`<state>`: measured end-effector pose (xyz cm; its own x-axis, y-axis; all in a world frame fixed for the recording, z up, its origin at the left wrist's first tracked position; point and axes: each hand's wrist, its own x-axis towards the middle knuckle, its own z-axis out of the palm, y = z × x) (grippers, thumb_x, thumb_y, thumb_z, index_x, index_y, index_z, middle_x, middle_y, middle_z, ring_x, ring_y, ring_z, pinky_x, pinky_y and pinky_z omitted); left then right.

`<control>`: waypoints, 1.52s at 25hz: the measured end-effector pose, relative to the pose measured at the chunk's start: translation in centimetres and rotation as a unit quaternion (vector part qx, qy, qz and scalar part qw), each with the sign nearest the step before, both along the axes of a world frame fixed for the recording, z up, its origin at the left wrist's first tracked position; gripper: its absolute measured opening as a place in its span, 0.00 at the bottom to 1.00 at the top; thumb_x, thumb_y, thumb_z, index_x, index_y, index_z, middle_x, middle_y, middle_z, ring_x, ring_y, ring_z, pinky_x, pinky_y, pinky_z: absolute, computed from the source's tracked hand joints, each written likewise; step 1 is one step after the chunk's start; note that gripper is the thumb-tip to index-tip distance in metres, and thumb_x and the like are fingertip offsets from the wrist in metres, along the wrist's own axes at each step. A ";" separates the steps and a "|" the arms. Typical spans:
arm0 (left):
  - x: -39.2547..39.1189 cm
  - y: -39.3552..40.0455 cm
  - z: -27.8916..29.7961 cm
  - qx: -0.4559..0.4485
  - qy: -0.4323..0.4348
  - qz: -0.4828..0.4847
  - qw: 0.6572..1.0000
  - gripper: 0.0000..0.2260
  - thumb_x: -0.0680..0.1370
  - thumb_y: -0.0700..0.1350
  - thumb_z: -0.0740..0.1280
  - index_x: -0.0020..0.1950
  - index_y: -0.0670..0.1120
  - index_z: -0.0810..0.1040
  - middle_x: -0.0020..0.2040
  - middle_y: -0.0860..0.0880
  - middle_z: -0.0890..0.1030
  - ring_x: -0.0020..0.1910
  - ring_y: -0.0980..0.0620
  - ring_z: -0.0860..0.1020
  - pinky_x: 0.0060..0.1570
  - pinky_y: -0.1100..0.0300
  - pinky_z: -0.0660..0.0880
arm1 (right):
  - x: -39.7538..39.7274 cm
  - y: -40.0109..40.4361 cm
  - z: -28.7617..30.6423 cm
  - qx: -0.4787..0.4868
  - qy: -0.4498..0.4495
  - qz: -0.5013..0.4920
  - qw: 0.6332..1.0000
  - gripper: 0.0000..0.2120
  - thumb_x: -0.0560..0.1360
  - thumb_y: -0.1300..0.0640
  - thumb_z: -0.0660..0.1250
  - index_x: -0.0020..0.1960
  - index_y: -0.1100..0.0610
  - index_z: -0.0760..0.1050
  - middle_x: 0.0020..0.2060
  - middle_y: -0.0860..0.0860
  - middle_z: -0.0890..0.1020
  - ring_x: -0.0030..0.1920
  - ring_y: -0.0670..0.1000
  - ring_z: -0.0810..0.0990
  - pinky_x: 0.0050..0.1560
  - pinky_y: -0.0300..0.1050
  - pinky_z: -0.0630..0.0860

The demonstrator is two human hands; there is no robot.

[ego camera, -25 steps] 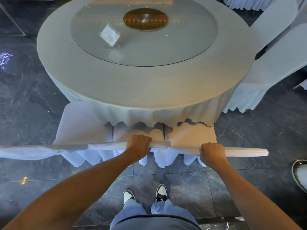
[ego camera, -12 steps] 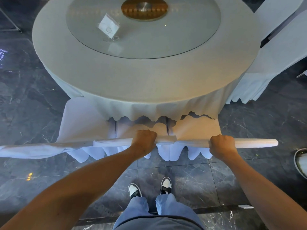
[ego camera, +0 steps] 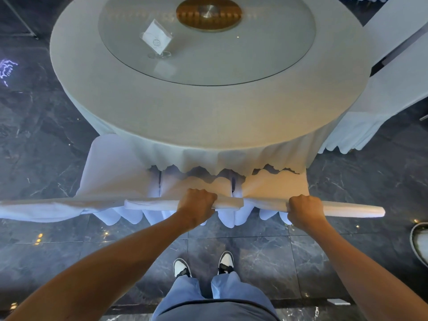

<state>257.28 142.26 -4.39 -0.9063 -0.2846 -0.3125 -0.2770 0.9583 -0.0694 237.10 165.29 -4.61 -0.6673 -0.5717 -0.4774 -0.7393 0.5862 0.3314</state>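
Note:
Three white-covered chairs stand tucked against a round table [ego camera: 208, 117] draped in a white cloth. My left hand [ego camera: 196, 205] grips the top of the middle chair's back [ego camera: 150, 204]. My right hand [ego camera: 303, 210] grips the top of the right chair's back [ego camera: 352, 210]. The left chair's back [ego camera: 46, 206] runs off the left edge, untouched. The three seats are partly hidden under the scalloped hem of the cloth.
A glass turntable [ego camera: 254, 54] with a gold hub [ego camera: 208, 13] lies on the table, carrying a card in a clear stand [ego camera: 157, 40]. More covered chairs [ego camera: 393, 93] stand at the right. A round metal object [ego camera: 419, 242] sits on the dark marble floor.
Both hands keep the same grip on the chair backs. The view has shifted slightly toward the table; the chairs have hardly moved.

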 end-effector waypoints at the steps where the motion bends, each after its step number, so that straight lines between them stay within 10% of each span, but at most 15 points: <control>1: 0.0 -0.1 0.0 0.003 -0.002 0.003 1.000 0.12 0.79 0.52 0.62 0.59 0.51 0.77 0.48 0.48 0.83 0.44 0.48 0.80 0.41 0.59 0.64 | -0.1 0.0 0.0 0.002 -0.003 0.005 1.000 0.05 0.74 0.56 0.62 0.48 0.52 0.77 0.31 0.47 0.70 0.37 0.53 0.76 0.38 0.41 0.69; 13: -0.6 -0.2 -0.5 0.028 -0.010 0.027 0.999 0.13 0.76 0.54 0.65 0.58 0.52 0.80 0.47 0.50 0.83 0.43 0.50 0.80 0.41 0.59 0.65 | -0.6 0.7 -0.2 0.021 -0.007 0.045 0.999 0.08 0.75 0.55 0.62 0.50 0.51 0.79 0.39 0.48 0.81 0.40 0.51 0.80 0.39 0.40 0.70; 19: -6.0 -1.9 1.4 0.195 -0.194 -0.012 0.961 0.20 0.64 0.60 0.74 0.46 0.49 0.74 0.43 0.51 0.78 0.39 0.51 0.76 0.36 0.58 0.70 | -1.2 2.4 -0.4 -0.063 -0.067 0.028 0.995 0.16 0.74 0.54 0.61 0.60 0.50 0.73 0.49 0.49 0.82 0.48 0.52 0.81 0.46 0.44 0.74; 24: -13.1 1.3 0.9 0.235 -0.172 -0.032 0.956 0.18 0.73 0.58 0.70 0.59 0.53 0.78 0.55 0.52 0.79 0.53 0.50 0.77 0.45 0.59 0.72 | -3.5 6.4 0.7 -0.190 -0.148 -0.006 0.970 0.23 0.76 0.35 0.56 0.64 0.45 0.75 0.55 0.45 0.83 0.54 0.50 0.80 0.54 0.48 0.76; 31: -27.2 10.5 -2.1 0.263 -0.177 -0.100 0.943 0.30 0.77 0.58 0.67 0.76 0.49 0.65 0.74 0.51 0.66 0.74 0.49 0.63 0.69 0.53 0.64 | -14.1 14.8 2.9 -0.235 -0.325 -0.217 0.890 0.24 0.78 0.38 0.62 0.33 0.56 0.72 0.23 0.44 0.71 0.25 0.44 0.68 0.33 0.44 0.67; 38: -42.3 24.4 -1.6 0.215 -0.160 -0.034 0.963 0.31 0.78 0.58 0.66 0.77 0.48 0.62 0.76 0.49 0.64 0.73 0.46 0.65 0.67 0.52 0.66 | -32.7 27.5 2.7 -0.073 -0.315 -0.175 0.930 0.17 0.77 0.44 0.65 0.61 0.51 0.79 0.60 0.50 0.81 0.58 0.54 0.79 0.60 0.53 0.76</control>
<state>214.94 166.65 -6.02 -0.7559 -0.0104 -0.6546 -0.2432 0.9327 0.2661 204.40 192.83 -1.89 -0.4387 -0.4622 -0.7706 -0.5154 0.8319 -0.2056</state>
